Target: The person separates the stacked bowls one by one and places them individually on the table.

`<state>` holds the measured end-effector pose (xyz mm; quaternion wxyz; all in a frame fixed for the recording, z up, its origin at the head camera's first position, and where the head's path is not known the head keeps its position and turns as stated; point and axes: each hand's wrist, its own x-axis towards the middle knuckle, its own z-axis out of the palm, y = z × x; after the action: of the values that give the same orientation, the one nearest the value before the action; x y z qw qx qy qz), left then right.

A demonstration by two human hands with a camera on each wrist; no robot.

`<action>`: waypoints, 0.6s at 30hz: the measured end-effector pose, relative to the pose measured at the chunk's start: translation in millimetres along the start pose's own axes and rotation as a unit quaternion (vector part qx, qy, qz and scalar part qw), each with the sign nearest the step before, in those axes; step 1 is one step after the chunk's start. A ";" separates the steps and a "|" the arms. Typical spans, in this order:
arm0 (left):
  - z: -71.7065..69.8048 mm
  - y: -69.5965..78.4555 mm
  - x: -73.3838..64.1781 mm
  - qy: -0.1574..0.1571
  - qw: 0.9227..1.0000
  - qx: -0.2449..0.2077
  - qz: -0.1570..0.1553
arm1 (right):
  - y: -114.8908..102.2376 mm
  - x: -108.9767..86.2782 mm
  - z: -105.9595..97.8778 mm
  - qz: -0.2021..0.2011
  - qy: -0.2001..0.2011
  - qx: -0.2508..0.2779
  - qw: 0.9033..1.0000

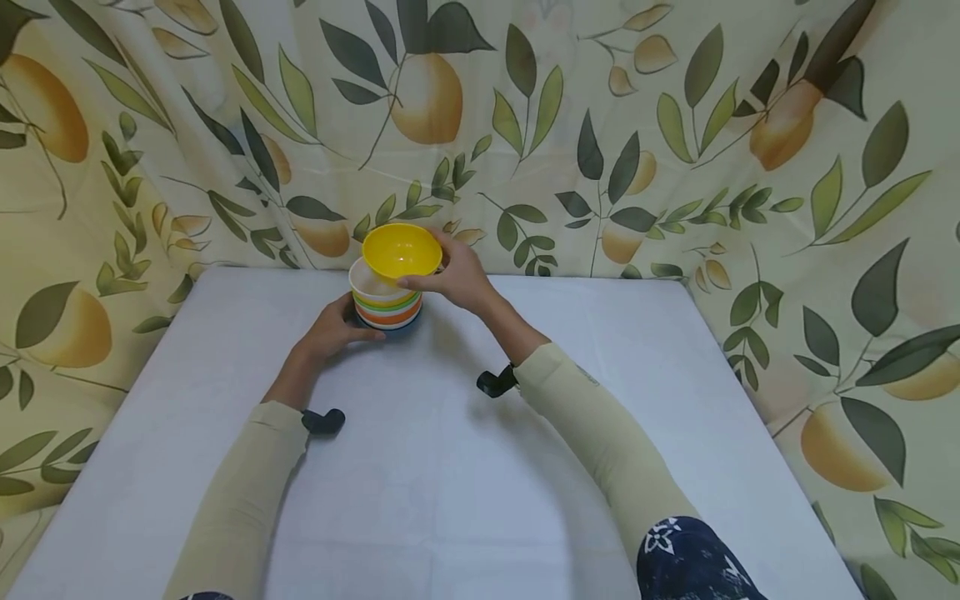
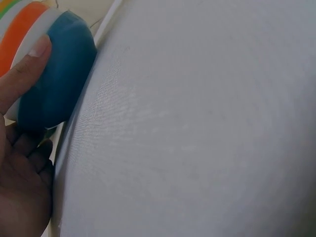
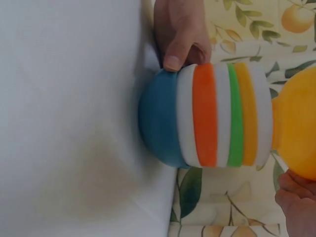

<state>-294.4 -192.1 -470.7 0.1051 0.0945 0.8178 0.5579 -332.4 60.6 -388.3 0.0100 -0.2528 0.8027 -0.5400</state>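
My left hand (image 1: 333, 332) grips a stack of nested bowls (image 1: 387, 315) near the table's back edge. Blue shows at the bottom, with white, orange, green and yellow bands above it and a white rim on top. In the left wrist view the thumb lies over the blue bowl (image 2: 66, 69) beside the white band; the other fingers are partly hidden behind it. My right hand (image 1: 461, 279) holds a yellow bowl (image 1: 402, 250) by its side, thumb near the rim. This bowl is tilted, its inside facing the head camera, its foot close over the white rim in the right wrist view.
The white-covered table (image 1: 420, 483) extends forward from the stack. Directly behind its back edge hangs a curtain (image 1: 517, 125) printed with fruit and leaves. Both wrists wear a small black mount (image 1: 324, 422) over beige sleeves.
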 end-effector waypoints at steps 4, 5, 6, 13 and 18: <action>-0.7 -6.1 3.6 0.001 1.000 -0.003 0.002 | -3.6 -3.8 -5.6 -0.012 0.002 0.013 1.000; -0.7 -11.4 6.4 0.002 1.000 -0.005 0.004 | -4.1 -4.5 -6.7 -0.016 0.005 0.014 1.000; -0.8 -16.8 9.3 0.004 1.000 -0.008 0.007 | -4.7 -5.3 -7.8 -0.020 0.008 0.018 1.000; -2.1 -40.6 21.2 0.014 1.000 -0.001 0.017 | -6.1 -9.8 -14.6 -0.033 0.023 0.037 0.999; -1.4 -40.3 21.2 0.017 1.000 0.005 0.016 | -2.2 -14.0 -21.3 -0.018 0.043 0.046 0.998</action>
<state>-316.6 -202.2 -509.2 0.0817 0.0986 0.8207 0.5568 -325.5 84.2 -381.0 -0.0226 -0.2436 0.7720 -0.5867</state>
